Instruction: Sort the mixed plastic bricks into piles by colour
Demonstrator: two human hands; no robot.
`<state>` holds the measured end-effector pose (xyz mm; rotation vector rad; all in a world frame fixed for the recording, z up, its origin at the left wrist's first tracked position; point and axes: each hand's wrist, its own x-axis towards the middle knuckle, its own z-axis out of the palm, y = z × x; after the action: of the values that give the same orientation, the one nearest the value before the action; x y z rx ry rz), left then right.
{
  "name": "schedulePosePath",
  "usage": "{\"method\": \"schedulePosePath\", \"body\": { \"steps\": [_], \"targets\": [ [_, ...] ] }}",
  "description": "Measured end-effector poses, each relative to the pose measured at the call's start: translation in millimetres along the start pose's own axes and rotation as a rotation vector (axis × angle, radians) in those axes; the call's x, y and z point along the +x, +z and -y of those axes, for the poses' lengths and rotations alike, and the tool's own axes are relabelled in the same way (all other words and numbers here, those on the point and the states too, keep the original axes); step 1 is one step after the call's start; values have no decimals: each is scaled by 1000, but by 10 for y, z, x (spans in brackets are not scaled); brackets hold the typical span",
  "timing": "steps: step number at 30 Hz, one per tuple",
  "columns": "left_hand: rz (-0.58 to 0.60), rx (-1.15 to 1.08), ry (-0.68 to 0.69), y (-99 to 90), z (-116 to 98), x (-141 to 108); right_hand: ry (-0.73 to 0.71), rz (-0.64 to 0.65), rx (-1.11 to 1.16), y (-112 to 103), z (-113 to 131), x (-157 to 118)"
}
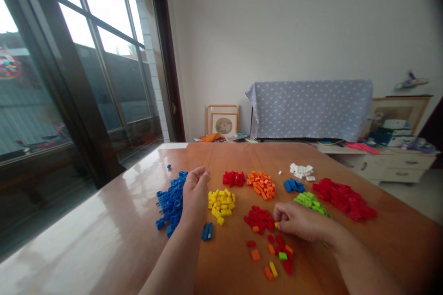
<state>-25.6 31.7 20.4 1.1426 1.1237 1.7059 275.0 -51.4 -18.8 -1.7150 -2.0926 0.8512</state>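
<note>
My left hand point(195, 189) is closed, its thumb against curled fingers, above the right side of a blue brick pile point(170, 205). Whatever it may hold is hidden. To its right is a yellow brick pile point(221, 203); two dark blue pieces point(206, 231) lie near the forearm. My right hand point(297, 221) pinches a small yellow brick point(276, 224) at the right edge of a red brick pile point(259, 218). Behind that hand, a lime green pile point(311, 203) is partly covered. Loose mixed bricks, including a bright green brick point(283, 256), lie in front.
Farther back sit a small red pile point(234, 178), an orange pile point(262, 185), blue pieces point(294, 185) and white pieces point(301, 171). A large red pile point(344, 198) spreads at right. The wooden table point(114, 235) ends before a low cabinet point(398, 163).
</note>
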Motion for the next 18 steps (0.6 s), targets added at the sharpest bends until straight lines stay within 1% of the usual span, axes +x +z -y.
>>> {"method": "schedulePosePath", "body": {
  "steps": [4, 8, 11, 13, 15, 18],
  "targets": [
    [7, -32, -62, -2, -9, 1, 1, -34, 16, -12, 25, 20],
    [-11, -45, -82, -9, -43, 5, -38, -101, 82, 14, 148, 31],
    [-15, -64, -98, -20, -46, 20, -87, -125, 140, 96, 287, 51],
    [-16, -78, -102, -27, -34, 31, -95, -138, 164, 172, 384, 73],
    [-14, -91, -110, -32, -18, 40, -93, -147, 150, 248, 485, 94],
    [-14, -112, -130, -42, 3, 51, -118, -120, 72, 345, 652, 112]
  ]
}}
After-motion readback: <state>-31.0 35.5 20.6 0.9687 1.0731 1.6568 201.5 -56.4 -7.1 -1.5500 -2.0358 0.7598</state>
